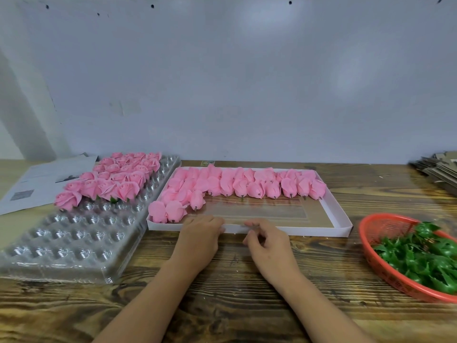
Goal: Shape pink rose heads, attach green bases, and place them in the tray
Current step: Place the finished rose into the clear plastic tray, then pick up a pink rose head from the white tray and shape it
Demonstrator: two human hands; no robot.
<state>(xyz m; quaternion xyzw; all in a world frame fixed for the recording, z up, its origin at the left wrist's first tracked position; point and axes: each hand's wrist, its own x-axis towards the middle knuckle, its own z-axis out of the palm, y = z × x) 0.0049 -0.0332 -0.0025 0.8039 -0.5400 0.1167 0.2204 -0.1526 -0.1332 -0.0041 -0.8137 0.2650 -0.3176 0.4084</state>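
Now both hands sit at the white box's [284, 230] near wall: left hand [200, 237] curled, its hold unclear; right hand [268, 240] loosely curled, holding nothing. Unshaped pink rose heads [247, 185] fill the box; clear tray [74, 241] left, green bases [420, 258] right.

- You have one view only, from the camera on your head; it looks forward and down across the wooden table [247, 293] toward the pale wall [247, 82] behind it
- The lens is wide; the wall fills the upper half, the table's far edge runs level across the middle, and straight lines bend near the corners
- You sit close; your forearms enter from the bottom edge, and your left hand [200, 235] and right hand [268, 241] lie just below centre
- No second view is given; nothing is shared between views
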